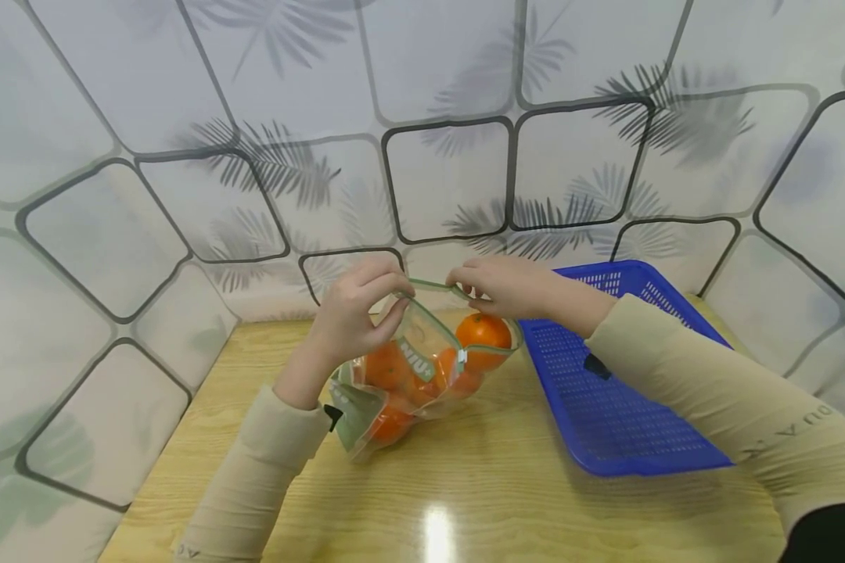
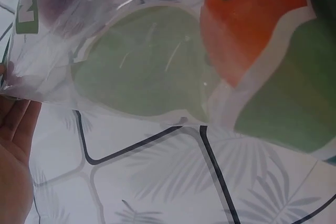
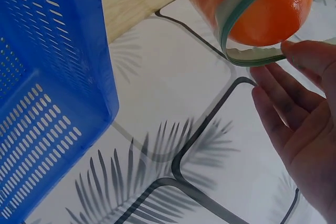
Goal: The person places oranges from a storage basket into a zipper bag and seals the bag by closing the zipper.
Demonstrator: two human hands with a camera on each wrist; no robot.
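Note:
A clear zip bag with green print (image 1: 355,422) leans on the table, its mouth spread apart. Several oranges lie inside, and one orange (image 1: 482,331) shows right at the opening. My left hand (image 1: 359,309) pinches the left end of the green zip edge between thumb and fingers. On the far right side of the mouth, my right hand (image 1: 503,285) pinches the rim; the right wrist view shows its thumb and fingers on the green edge (image 3: 252,62). A white slider (image 1: 462,355) sits on the near edge. In the left wrist view an orange (image 2: 247,19) presses against the bag wall.
A blue plastic basket (image 1: 577,450) with slotted sides stands right of the bag, under my right forearm. The wooden table (image 1: 479,485) meets a patterned backdrop (image 1: 447,184) behind and at both sides.

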